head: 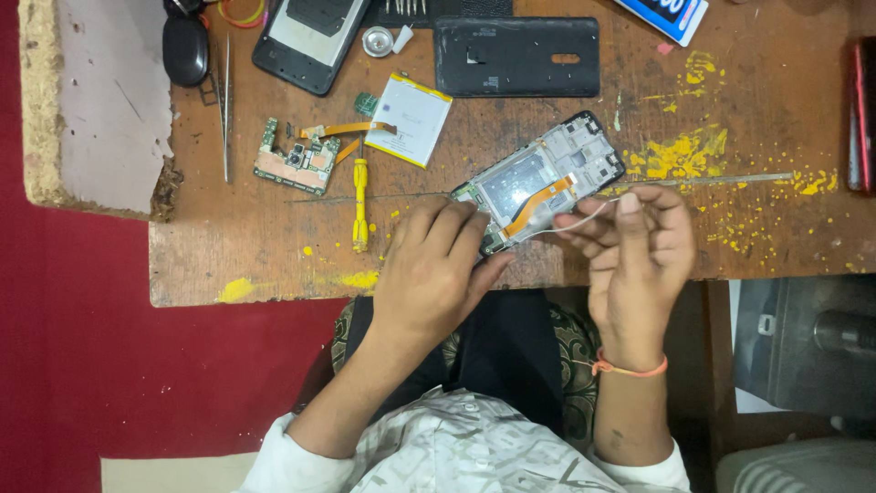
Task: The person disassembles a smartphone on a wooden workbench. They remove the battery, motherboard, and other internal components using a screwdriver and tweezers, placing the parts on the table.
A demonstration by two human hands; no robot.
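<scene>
Hands at work over an opened phone frame (543,183), its back removed, which lies tilted near the front edge of a scarred wooden workbench (748,228) spattered with yellow paint. The left hand (433,265) rests on the near left end of the frame, fingers curled down over its lower corner and pressing it to the wood. The right hand (634,246), an orange thread around its wrist, sits just right of the frame and pinches a thin whitish wire (584,217) between thumb and fingers; the wire runs left to the frame's near edge. An orange flex ribbon (545,199) crosses the frame's metal middle diagonally. Left of the frame a yellow screwdriver (360,205) lies pointing away from the person, with a green circuit board (297,162) trailing an orange ribbon beyond it and metal tweezers (226,110) farther left. A white battery pack (409,119) lies between the board and the frame. At the far edge sit a black back cover (516,57), a second opened phone (306,41) and a small round metal piece (376,41). A long thin metal rod (730,180) stretches to the right behind the right hand. The person wears a pale patterned shirt with dark trousers.
</scene>
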